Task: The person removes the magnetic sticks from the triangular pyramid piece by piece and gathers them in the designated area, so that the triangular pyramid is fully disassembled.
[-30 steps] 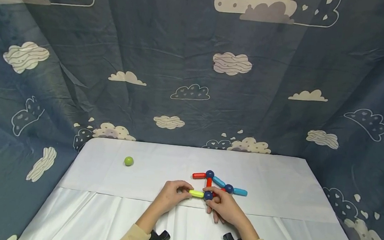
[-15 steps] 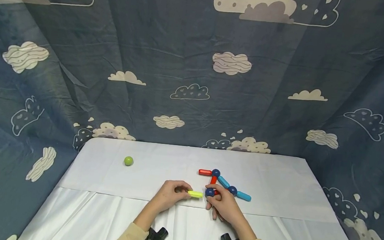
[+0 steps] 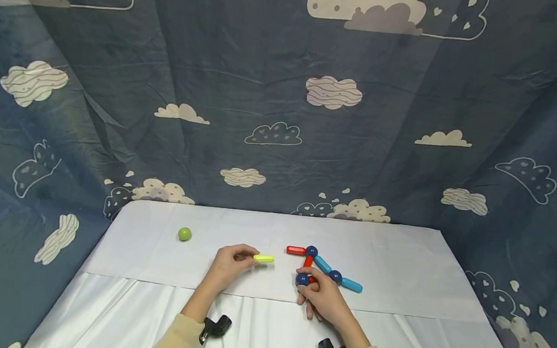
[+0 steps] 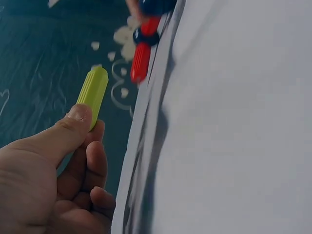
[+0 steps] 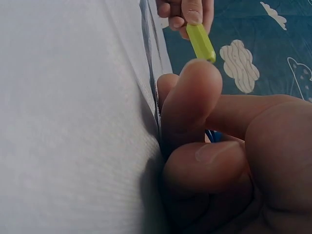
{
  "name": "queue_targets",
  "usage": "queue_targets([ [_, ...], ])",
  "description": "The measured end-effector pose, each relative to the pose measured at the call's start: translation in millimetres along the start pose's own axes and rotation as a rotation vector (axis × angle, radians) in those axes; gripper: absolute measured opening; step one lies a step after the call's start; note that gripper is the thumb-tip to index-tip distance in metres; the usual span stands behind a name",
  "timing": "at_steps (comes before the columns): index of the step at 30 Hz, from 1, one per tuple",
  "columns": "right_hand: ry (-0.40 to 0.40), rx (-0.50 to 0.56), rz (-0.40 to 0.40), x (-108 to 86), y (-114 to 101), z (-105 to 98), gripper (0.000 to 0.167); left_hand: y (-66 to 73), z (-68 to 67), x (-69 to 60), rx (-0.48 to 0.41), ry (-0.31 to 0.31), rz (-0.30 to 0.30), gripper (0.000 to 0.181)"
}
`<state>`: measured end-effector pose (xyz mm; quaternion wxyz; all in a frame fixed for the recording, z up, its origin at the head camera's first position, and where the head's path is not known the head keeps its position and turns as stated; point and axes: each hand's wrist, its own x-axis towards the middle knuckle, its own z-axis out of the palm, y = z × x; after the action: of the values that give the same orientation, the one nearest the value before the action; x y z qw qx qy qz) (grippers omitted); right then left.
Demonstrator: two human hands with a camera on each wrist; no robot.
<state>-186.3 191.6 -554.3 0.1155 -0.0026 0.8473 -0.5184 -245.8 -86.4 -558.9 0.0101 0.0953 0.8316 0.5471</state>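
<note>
1. Head view: rod-and-ball assembly (image 3: 322, 264) lies on white table (image 3: 400, 262). Left hand (image 3: 227, 267), narrow grip, pinches yellow-green rod (image 3: 264, 258) left of assembly. Right hand (image 3: 325, 298), narrow grip, holds dark blue ball (image 3: 302, 279), assembly's near corner. Green ball (image 3: 184, 234) sits farther left of assembly.
2. Left wrist view: pinched rod points toward assembly, apart.
3. Right wrist view: curled fingers (image 5: 191, 100) mostly hide assembly.

1 yel-grn rod (image 3: 264, 258), 3 red rods (image 3: 296, 250) (1 partly hidden by R grip (image 3: 323, 295)), 2 lt-blue rods (image 3: 351, 285) = 6 rods tot. 3 dk-blue balls (image 3: 335, 277), 1 grn ball (image 3: 184, 234) = 4 balls tot. L grip (image 3: 226, 268) + R grip = 2. Also 2 blk wrist cams (image 3: 217, 327), 2 beige sleeves (image 3: 175, 342), 1 wht tabletop (image 3: 399, 273).
</note>
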Motion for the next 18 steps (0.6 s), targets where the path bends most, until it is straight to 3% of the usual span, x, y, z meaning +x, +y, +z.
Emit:
queue_targets([
  [4, -0.005, 0.005, -0.003, 0.4, 1, -1, 0.043, -6.8, -18.3, 18.4, 0.049, 0.079, -0.033, 0.016],
  [8, -0.01, 0.002, -0.001, 1.1, 3, 0, 0.044, -10.2, -28.9, 35.3, 0.086, 0.112, -0.059, 0.016],
  [13, -0.01, 0.003, 0.001, 1.2, 3, 1, 0.044, -17.0, -31.6, 51.5, 0.122, 0.146, -0.052, 0.018],
  [18, -0.012, 0.005, -0.005, 0.8, 2, 0, 0.043, -23.3, -27.7, 59.1, 0.147, 0.179, -0.047, 0.02],
])
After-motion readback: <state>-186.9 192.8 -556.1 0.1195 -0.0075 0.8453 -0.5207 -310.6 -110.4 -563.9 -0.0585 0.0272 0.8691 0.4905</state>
